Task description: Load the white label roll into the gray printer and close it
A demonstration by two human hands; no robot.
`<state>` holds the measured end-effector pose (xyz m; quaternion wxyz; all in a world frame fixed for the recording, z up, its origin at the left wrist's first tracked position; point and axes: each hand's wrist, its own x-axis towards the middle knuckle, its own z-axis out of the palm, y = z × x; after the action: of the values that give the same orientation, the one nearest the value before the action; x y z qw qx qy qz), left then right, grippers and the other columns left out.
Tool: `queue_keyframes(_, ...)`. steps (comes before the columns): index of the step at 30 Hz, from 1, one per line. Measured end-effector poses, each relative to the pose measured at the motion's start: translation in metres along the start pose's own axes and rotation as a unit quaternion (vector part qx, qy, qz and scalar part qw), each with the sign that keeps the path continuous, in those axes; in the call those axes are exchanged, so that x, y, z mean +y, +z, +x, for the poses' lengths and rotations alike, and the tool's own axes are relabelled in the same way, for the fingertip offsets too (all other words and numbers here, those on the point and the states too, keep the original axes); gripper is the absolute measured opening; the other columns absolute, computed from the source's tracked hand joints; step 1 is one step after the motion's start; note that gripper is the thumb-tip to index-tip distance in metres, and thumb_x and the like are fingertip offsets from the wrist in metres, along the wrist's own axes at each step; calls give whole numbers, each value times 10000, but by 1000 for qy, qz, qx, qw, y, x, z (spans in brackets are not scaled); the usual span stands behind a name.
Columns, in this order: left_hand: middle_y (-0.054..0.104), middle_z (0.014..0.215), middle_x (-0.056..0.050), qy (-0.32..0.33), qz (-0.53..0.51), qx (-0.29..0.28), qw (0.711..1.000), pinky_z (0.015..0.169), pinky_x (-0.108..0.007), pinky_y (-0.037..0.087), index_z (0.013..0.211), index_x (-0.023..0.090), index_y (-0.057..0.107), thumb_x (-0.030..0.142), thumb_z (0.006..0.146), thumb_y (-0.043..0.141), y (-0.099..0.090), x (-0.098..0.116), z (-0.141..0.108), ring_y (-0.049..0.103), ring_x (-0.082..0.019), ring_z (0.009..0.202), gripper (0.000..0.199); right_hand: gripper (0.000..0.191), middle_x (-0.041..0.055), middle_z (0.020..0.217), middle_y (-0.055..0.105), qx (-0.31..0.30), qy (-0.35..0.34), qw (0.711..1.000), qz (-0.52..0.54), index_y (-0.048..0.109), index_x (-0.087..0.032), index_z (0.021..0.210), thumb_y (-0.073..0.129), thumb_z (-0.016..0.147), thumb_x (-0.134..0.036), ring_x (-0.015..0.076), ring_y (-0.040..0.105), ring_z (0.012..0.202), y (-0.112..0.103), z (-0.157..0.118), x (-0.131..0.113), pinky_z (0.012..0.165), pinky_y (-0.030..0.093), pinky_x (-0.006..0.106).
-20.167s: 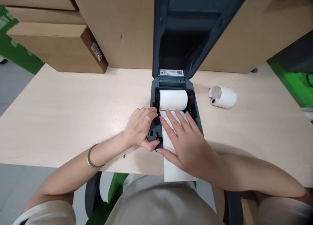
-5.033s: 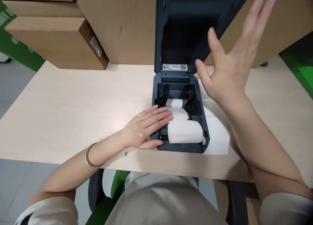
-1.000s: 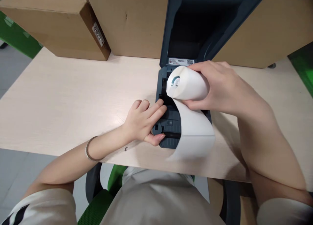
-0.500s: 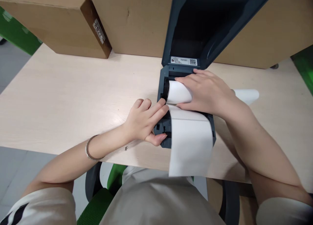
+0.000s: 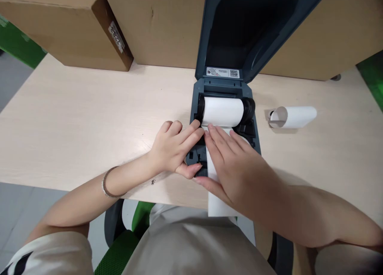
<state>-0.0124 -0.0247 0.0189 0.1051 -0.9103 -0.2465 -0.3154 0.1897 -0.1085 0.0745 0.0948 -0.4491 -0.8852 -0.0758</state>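
A dark blue-grey label printer (image 5: 196,101) stands on the table with its lid (image 5: 201,48) raised. Inside it a white label roll (image 5: 224,110) sits between black holders. A strip of label paper (image 5: 220,206) runs from the roll over the printer's front and hangs past the table edge. My left hand (image 5: 178,147) rests at the printer's left side, fingertips near the left holder and the strip's edge, fingers apart. Stretched out across the strip, my right hand (image 5: 236,159) lies with its fingertips just below the roll, hiding much of the paper.
A curled piece of white paper (image 5: 299,116) lies on the table (image 5: 98,123) right of the printer. Cardboard boxes (image 5: 72,36) line the back of the table. A small dark mark (image 5: 153,182) shows near the front edge.
My right hand has moved from the roll's right end down onto the paper strip, uncovering the roll and its right holder. My left hand has stayed nearly in place.
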Motion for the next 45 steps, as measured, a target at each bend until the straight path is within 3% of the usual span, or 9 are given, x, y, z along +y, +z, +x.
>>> queue_keyframes(5, 763, 1201, -133, -1, -2, 7, 1000, 693, -426, 303, 1278, 154, 641, 708, 987, 154, 0, 1, 1, 407, -255, 728, 794, 965, 309, 1604, 436, -15, 55, 998, -27, 485, 116, 1518, 306, 1037, -701, 473, 486, 1462, 11, -2, -13, 1167, 424, 658)
queue_keyframes(16, 759, 1204, -152, -1, -12, 20, 1000, 688, -427, 289, 1285, 138, 640, 685, 995, 173, 1, 1, 1, 405, -258, 718, 776, 1000, 300, 1629, 409, -31, 76, 996, -33, 489, 44, 1554, 382, 983, -770, 550, 495, 1416, 7, -6, -13, 1109, 435, 726)
queue_keyframes(26, 742, 1251, -147, -21, -34, 1, 999, 711, -419, 286, 1374, 162, 592, 731, 951, 256, 2, 1, -2, 413, -265, 759, 784, 1034, 281, 1633, 406, -17, 75, 996, -40, 499, 76, 1529, 233, 1011, -778, 485, 460, 1487, 12, -1, -18, 1153, 449, 672)
queue_keyframes(33, 747, 1253, -150, -11, -44, 12, 999, 720, -427, 303, 1398, 146, 586, 690, 986, 246, 0, 1, -2, 409, -258, 744, 762, 1006, 330, 1566, 477, -29, 18, 999, -39, 553, 67, 1493, 478, 942, -771, 527, 499, 1432, -10, -24, -17, 1113, 483, 684)
queue_keyframes(37, 737, 1331, -154, -9, -42, 4, 999, 848, -485, 382, 1477, 167, 555, 712, 997, 226, -2, -4, -7, 507, -308, 915, 797, 923, 322, 1526, 530, -33, -53, 997, -52, 610, 47, 1452, 504, 921, -701, 499, 570, 1374, -19, -38, -12, 1013, 594, 621)
queue_keyframes(39, 724, 1379, -144, 28, -46, -2, 999, 982, -512, 409, 1497, 183, 553, 793, 980, 244, -5, -6, -7, 562, -333, 1066, 857, 831, 287, 1482, 590, -26, -73, 994, -73, 665, 11, 1411, 421, 957, -641, 452, 617, 1343, -23, -40, -10, 980, 637, 567)
queue_keyframes(41, 720, 1404, -100, 115, -62, -5, 991, 1109, -480, 412, 1469, 216, 592, 854, 948, 323, -9, -7, -4, 591, -320, 1209, 866, 751, 244, 1412, 657, -24, -91, 991, -99, 741, -37, 1331, 322, 991, -558, 397, 669, 1295, -29, -42, -6, 965, 666, 503)
queue_keyframes(43, 722, 1411, -49, 204, -56, 0, 977, 1169, -415, 428, 1381, 243, 661, 808, 973, 394, -11, -5, -1, 600, -270, 1300, 747, 727, 191, 1329, 719, -32, -115, 989, -93, 804, -100, 1241, 265, 1009, -529, 340, 723, 1210, -39, -42, 8, 936, 689, 431)
queue_keyframes(45, 727, 1408, -18, 253, -23, 15, 967, 1164, -367, 474, 1290, 254, 704, 653, 1040, 466, -12, -2, 2, 621, -211, 1316, 528, 663, 86, 1265, 767, -34, -84, 995, -29, 826, -246, 1207, 306, 1008, -606, 282, 759, 1112, -50, -40, 37, 865, 705, 384)
